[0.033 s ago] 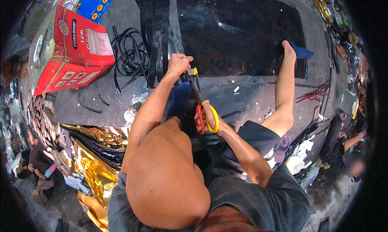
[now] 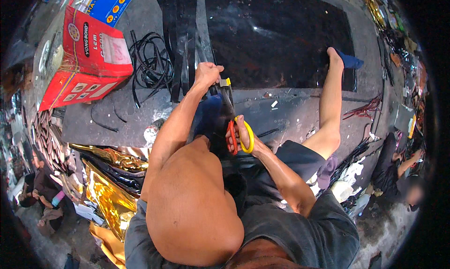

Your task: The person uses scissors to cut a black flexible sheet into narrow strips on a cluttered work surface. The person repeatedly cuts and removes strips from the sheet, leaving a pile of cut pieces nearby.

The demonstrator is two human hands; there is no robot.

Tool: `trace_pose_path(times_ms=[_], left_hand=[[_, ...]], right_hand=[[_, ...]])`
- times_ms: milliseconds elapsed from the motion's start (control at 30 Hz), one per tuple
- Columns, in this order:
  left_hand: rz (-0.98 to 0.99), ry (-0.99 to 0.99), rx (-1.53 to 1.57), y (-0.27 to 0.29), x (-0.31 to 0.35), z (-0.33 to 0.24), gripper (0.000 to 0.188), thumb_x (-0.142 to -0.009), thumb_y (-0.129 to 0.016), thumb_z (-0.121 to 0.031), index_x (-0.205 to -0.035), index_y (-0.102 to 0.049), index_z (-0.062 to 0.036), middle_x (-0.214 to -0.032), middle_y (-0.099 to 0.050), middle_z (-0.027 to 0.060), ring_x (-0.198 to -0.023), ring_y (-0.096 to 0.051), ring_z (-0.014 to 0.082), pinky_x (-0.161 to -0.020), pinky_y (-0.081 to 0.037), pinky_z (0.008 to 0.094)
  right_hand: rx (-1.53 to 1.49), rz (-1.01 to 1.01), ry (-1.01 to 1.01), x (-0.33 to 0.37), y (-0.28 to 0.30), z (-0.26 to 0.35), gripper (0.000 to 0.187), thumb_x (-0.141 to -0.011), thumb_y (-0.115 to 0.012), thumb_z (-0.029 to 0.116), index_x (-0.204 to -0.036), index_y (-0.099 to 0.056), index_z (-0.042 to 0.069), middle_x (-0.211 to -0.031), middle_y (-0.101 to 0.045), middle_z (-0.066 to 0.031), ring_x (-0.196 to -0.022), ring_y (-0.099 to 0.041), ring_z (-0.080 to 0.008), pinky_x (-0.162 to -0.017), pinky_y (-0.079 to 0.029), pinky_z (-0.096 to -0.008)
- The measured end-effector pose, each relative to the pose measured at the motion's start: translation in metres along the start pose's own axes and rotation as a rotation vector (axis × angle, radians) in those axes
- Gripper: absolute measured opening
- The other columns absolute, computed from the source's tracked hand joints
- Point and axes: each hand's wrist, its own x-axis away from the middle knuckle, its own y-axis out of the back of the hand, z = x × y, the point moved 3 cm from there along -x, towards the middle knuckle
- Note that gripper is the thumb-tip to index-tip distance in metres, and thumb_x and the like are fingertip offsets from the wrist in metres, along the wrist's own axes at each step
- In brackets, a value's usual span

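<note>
My right hand (image 2: 243, 134) is closed around the handles of a pair of scissors (image 2: 251, 140), one loop yellow and the other red. The dark blades point away from me, toward my left hand. By their tips sits a small grey and yellow piece (image 2: 226, 82); its kind is unclear. My left hand (image 2: 205, 74) pinches a narrow black strip at the left edge of a large, shiny black sheet (image 2: 281, 39). The fingers partly hide the strip. More long black strips (image 2: 180, 39) lie left of that hand.
A red box (image 2: 96, 58) and a blue box (image 2: 110, 6) stand at far left, beside coiled black strips (image 2: 152, 65). Gold foil sheets (image 2: 110, 194) lie at lower left. My bare leg (image 2: 331, 100) stretches over the sheet's right side. Another person (image 2: 408, 184) sits at far right.
The small grey and yellow piece and the scissors' tips have shifted slightly right, away from my left hand. Both hands stay almost where they were.
</note>
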Motion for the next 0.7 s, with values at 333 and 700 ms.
trace_pose_path(times_ms=[333, 700], left_hand=[[-0.049, -0.027, -0.08, 0.0, -0.016, 0.015, 0.033, -0.08, -0.069, -0.031, -0.065, -0.061, -0.0031, -0.056, -0.057, 0.0048, -0.048, -0.054, 0.0129, -0.045, -0.041, 0.0278], [0.122, -0.154, 0.011, -0.019, 0.019, 0.049, 0.03, -0.089, -0.06, -0.03, -0.075, -0.057, -0.0029, -0.06, -0.055, 0.0044, -0.052, -0.05, 0.0122, -0.047, -0.038, 0.0292]], right_hand=[[0.024, -0.083, 0.146, -0.037, 0.019, 0.015, 0.086, -0.082, -0.022, 0.082, -0.076, -0.054, 0.002, -0.055, -0.05, -0.0052, -0.045, -0.053, -0.0164, -0.043, -0.044, -0.0284], [0.143, -0.219, 0.102, -0.042, 0.019, 0.012, 0.086, -0.079, -0.036, 0.081, -0.074, -0.056, -0.003, -0.057, -0.051, -0.0078, -0.047, -0.055, -0.0191, -0.045, -0.047, -0.0329]])
